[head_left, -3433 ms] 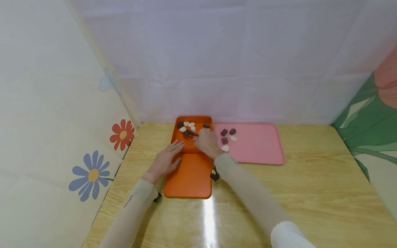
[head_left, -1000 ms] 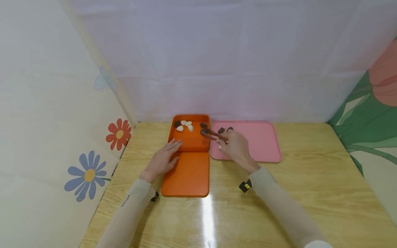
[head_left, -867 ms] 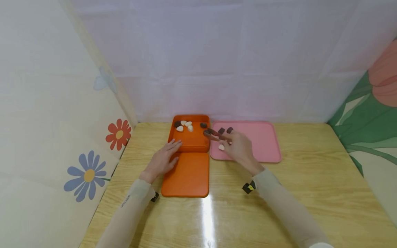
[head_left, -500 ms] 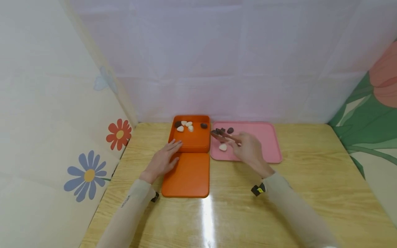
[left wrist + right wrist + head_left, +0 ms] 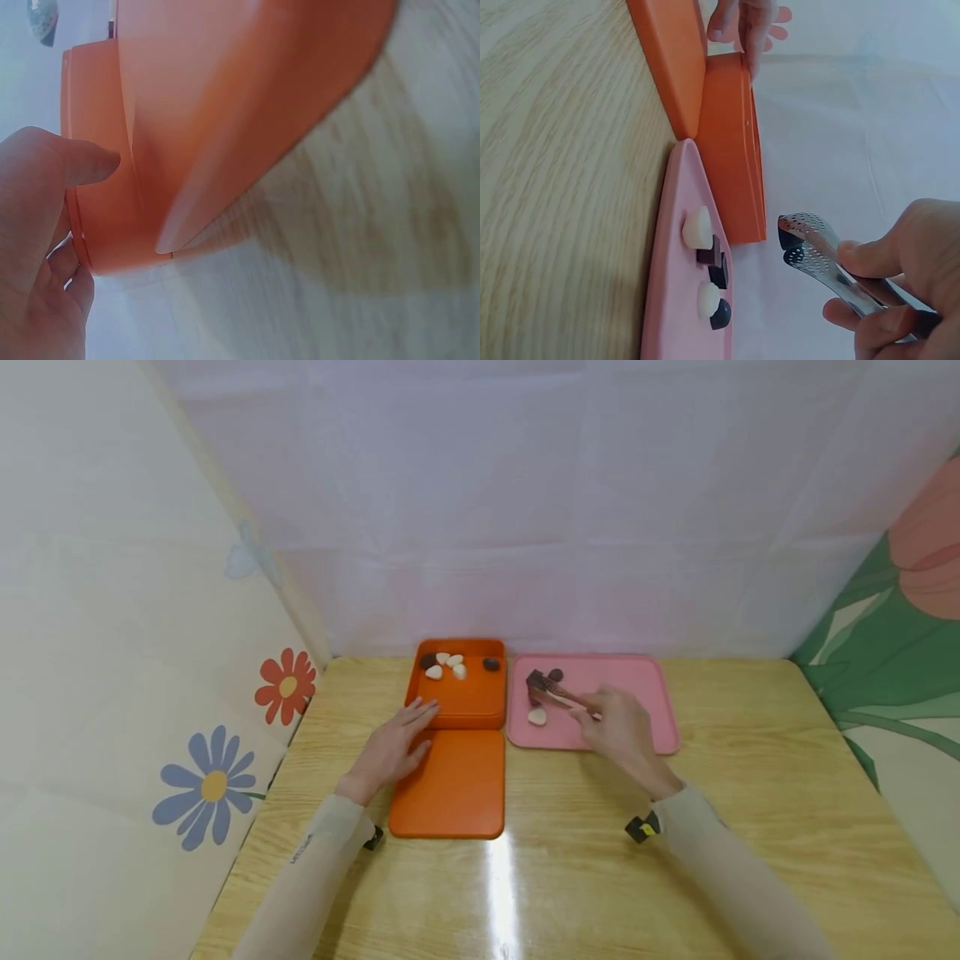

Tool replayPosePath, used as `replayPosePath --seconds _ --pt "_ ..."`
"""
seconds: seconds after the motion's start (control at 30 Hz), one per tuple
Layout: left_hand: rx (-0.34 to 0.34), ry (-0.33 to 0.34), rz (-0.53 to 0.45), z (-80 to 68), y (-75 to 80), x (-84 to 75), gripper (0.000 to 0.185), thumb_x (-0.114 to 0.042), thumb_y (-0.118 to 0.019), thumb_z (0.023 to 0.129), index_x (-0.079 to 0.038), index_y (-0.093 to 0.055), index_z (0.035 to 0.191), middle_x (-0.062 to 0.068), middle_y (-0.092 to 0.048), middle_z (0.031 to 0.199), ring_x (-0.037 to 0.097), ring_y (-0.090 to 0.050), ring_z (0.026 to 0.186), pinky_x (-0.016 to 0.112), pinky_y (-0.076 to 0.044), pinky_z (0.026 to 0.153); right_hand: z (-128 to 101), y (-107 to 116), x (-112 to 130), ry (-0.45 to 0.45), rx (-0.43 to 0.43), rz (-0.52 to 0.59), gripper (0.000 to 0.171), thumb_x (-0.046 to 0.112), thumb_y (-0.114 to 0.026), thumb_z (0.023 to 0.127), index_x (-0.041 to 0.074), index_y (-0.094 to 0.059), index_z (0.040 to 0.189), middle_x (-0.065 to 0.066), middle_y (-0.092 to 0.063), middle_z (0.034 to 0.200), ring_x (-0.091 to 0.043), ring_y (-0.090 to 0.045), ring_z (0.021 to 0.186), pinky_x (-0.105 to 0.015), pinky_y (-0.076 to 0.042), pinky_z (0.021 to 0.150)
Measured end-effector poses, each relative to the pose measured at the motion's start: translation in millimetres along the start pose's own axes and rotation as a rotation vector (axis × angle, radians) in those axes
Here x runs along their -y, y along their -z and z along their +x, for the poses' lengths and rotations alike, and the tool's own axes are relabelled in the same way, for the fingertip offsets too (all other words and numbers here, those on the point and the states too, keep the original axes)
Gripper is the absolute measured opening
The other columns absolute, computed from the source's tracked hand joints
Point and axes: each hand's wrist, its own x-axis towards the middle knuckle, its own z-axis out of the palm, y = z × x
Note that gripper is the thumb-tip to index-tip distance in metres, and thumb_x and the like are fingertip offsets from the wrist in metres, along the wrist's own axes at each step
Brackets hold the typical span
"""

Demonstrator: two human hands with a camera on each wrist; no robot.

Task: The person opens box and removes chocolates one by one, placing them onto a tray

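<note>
We noted that the right hand (image 5: 626, 739) had carried the tongs (image 5: 821, 259) from over the orange box (image 5: 461, 697) to above the pink tray (image 5: 637, 710) beside that box. A dark piece (image 5: 789, 238) sat clamped between the tong tips, so one more piece had left the box and not yet been set down. On the tray, near the box, lay white and dark pieces (image 5: 709, 277). In the box's far end we counted three white pieces (image 5: 446, 664) and two dark ones. The right hand's fingers were curled around the tong handles, squeezing them, the forearm stretched forward. The left hand (image 5: 390, 752) lay flat, fingers straight, against the box's near left corner, beside the orange lid (image 5: 453, 793).
</note>
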Motion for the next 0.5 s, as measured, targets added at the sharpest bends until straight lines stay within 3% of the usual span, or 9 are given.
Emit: replayPosePath --seconds 0.3,0.5 --pt "-0.009 -0.007 -0.001 0.7 0.2 -1.7 0.066 -0.012 -0.074 0.101 -0.005 -0.048 0.161 0.012 -0.048 0.167 0.037 -0.039 0.158 0.057 -0.039 0.124 -9.3 3.4 -14.4 -0.035 0.008 -0.037 0.025 0.023 -0.082 0.094 0.008 -0.084 0.114 -0.006 -0.07 0.085 -0.018 -0.054 0.065 -0.028 -0.045 0.051" --pt "-0.013 -0.016 -0.002 -0.1 0.0 -0.9 0.066 -0.012 -0.074 0.101 -0.005 -0.048 0.161 0.012 -0.048 0.166 0.038 -0.039 0.157 0.057 -0.039 0.124 -14.9 3.7 -23.5 -0.032 0.013 -0.039 0.024 0.02 -0.084 0.092 0.006 -0.084 0.111 -0.005 -0.064 0.076 -0.017 -0.049 0.062 -0.026 -0.039 0.048"
